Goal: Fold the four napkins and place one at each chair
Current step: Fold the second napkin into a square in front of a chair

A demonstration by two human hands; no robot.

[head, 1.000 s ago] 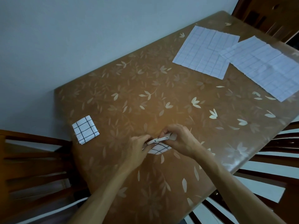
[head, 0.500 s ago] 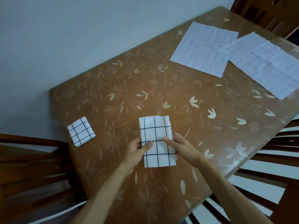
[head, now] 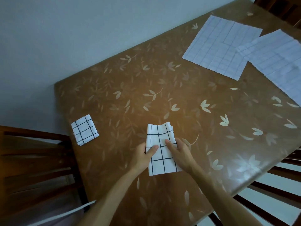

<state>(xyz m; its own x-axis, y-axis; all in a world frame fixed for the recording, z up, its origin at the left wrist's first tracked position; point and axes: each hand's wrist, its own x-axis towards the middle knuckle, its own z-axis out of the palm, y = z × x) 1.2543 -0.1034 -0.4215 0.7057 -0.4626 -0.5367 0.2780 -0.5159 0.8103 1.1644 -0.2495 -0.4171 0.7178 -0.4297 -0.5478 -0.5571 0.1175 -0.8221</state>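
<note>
A white napkin with a black grid (head: pixel 160 149), folded into a long strip, lies on the brown flowered table (head: pixel 162 98) in front of me. My left hand (head: pixel 144 156) pinches its left edge, thumb on top. My right hand (head: pixel 179 152) holds its right edge, thumb pressed on the cloth. A small folded square napkin (head: pixel 84 130) lies at the table's left end by the chair (head: pixel 32 160). Two unfolded napkins lie flat at the far right: one (head: pixel 221 48) partly under the other (head: pixel 276 62).
A pale wall runs along the table's far side. A second wooden chair (head: pixel 268 201) stands at the near right edge, and another (head: pixel 285 8) at the far right corner.
One second ago both hands held the napkin bunched small. It has since been laid out as a long strip, and my hands now sit at its two side edges.
</note>
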